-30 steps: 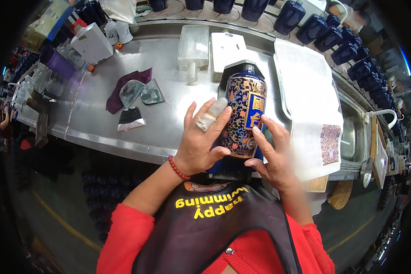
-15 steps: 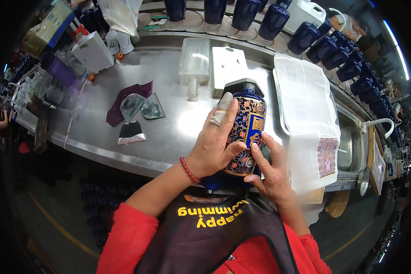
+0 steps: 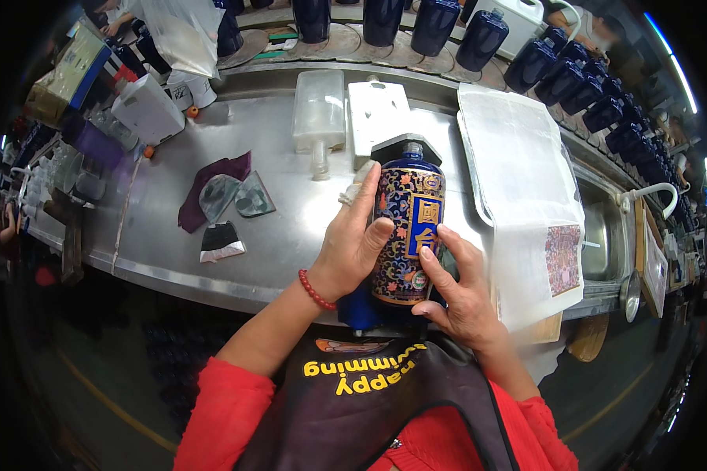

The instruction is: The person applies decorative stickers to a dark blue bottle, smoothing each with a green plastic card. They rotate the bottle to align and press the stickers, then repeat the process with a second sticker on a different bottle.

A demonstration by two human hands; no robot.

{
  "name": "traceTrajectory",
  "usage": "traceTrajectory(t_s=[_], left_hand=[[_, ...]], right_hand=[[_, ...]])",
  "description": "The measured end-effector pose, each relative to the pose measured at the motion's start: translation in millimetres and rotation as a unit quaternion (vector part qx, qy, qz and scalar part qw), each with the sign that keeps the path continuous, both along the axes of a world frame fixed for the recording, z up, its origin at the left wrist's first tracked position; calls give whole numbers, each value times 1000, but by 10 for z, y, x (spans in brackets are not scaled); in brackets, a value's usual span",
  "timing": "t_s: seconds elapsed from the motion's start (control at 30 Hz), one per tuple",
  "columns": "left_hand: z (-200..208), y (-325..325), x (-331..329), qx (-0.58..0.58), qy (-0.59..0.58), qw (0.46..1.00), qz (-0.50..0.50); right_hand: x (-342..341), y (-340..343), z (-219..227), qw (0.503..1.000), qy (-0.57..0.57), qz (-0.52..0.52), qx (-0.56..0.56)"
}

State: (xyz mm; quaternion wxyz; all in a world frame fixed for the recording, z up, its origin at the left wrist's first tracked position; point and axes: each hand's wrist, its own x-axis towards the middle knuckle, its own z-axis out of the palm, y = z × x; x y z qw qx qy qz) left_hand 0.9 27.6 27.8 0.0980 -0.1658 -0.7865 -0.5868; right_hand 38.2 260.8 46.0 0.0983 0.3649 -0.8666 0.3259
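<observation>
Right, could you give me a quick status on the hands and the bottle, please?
Left hand and right hand both grip the patterned blue bottle. Held above steel counter. Nothing obstructing.

steel bench (image 3: 283, 228) | purple cloth (image 3: 212, 188) | clear plastic trays (image 3: 319, 110)

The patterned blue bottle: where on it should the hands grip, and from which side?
Probably the flat side faces of the patterned blue bottle, one palm from each side, as the left hand and right hand do now. Its body is broad and straight; the neck is narrow.
</observation>
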Motion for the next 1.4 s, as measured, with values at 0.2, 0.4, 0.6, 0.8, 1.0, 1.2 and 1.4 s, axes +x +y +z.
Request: traceTrajectory(t_s=[0.2, 0.4, 0.6, 0.8, 1.0, 1.2, 1.4], left_hand=[[-17, 12, -41, -76, 74, 994, -7], [-39, -3, -24, -27, 41, 999, -10], [-81, -35, 210, -183, 166, 969, 6], [-104, -82, 314, -188, 132, 973, 6], [-62, -75, 390, -241, 166, 956, -3], [-135, -76, 481, -250, 179, 952, 9], [-212, -120, 705, -225, 169, 959, 29]], right_hand=[[-22, -7, 2, 1000, -1, 4, -10], [-38, 26, -101, 1000, 6, 9, -21], [-44, 10, -48, 1000, 18, 13, -10], [-29, 72, -199, 1000, 5, 8, -15], [-40, 112, -68, 999, -45, 15, -26], [-598, -116, 538, 990, 118, 40, -68], [-675, -280, 842, 958, 83, 245, 124]])
